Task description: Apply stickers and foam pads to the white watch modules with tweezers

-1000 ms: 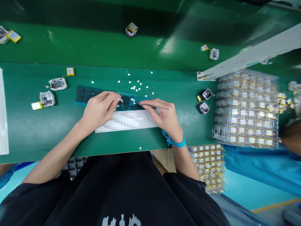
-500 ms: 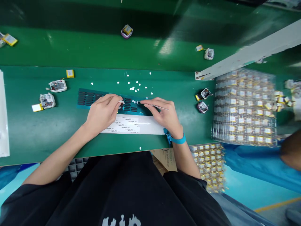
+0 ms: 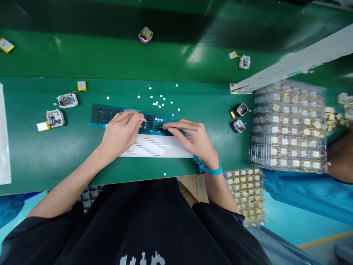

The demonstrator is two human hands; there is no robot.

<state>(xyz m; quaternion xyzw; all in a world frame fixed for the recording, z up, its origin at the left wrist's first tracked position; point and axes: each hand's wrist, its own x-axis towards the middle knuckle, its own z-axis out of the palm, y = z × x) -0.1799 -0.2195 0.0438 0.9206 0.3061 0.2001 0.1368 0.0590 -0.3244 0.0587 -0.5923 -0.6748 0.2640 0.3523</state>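
My left hand [image 3: 121,130] is closed, with fingertips pinched around a small white-rimmed device housing [image 3: 142,122], mostly hidden by the fingers. It rests over a blue sheet [image 3: 96,116] carrying rows of thin black strips. My right hand [image 3: 193,136] grips a pair of metal tweezers [image 3: 182,129], their tips at the black strips near the sheet's right end. Below lies a white label sheet [image 3: 149,147] with rows of black print. Several small round white stickers [image 3: 157,103] are scattered behind the blue sheet.
On the left are opened device housings [image 3: 55,117] with wired yellow batteries [image 3: 82,86]. More housings [image 3: 238,126] sit at right, beside a white metal post [image 3: 275,62] and stacked clear trays [image 3: 288,129]. A co-worker's blue sleeve [image 3: 298,187] shows at far right.
My right hand has moved slightly down and right, bringing the tweezer tips from near the white stickers onto the black strips. My left hand stays in place. A housing on the rear surface has shifted left.
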